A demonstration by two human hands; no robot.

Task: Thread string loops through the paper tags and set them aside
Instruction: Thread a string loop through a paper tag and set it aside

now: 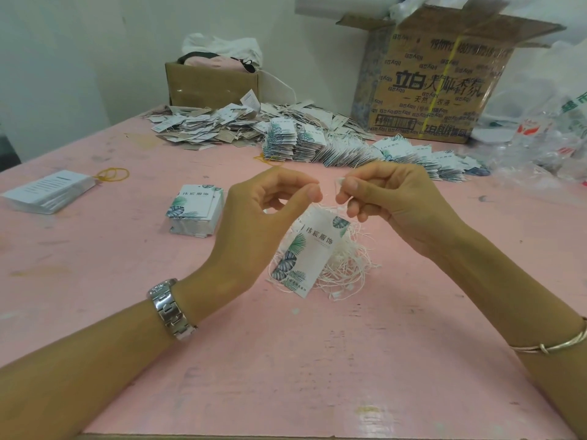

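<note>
A white paper tag (305,249) with green leaf print hangs tilted between my hands, above a loose heap of white string loops (346,268) on the pink table. My left hand (263,217) pinches the string at the tag's top between thumb and forefinger. Opposite it, my right hand (390,198) pinches the other end of the same string (338,182), with its small white clasp at the fingertips. A short stack of unthreaded tags (195,209) lies to the left of my left hand.
Rows of threaded tags (349,147) and a scattered tag pile (206,125) fill the far side of the table (286,360). A stack of white cards (47,192) and yellow rubber bands (112,174) lie at left. Cardboard boxes (435,81) and plastic bags (546,138) stand behind.
</note>
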